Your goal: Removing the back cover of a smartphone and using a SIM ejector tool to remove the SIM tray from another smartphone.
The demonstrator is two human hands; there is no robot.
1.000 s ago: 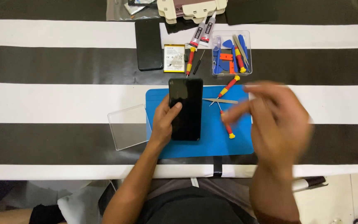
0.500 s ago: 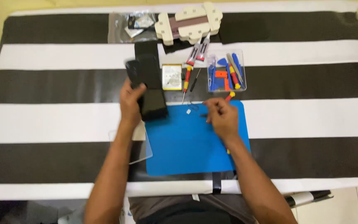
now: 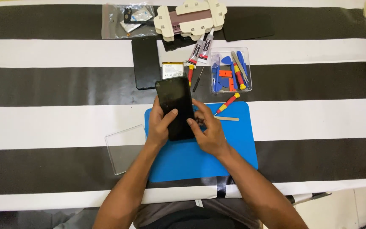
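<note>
the left hand [image 3: 159,127] is clamped on the black phone [image 3: 176,108], thumb across its face. the right hand [image 3: 208,129] grips the phone's right edge with its fingertips. half a second earlier the left hand alone held the phone beyond the blue mat [image 3: 217,157]; now it sits over the mat's upper left corner. its long axis points away from the person, tilted slightly left, toward the battery [image 3: 172,70].

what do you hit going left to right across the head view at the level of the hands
clear plastic sheet → left hand → black phone → right hand → red and yellow screwdriver → right edge of the blue mat
</note>
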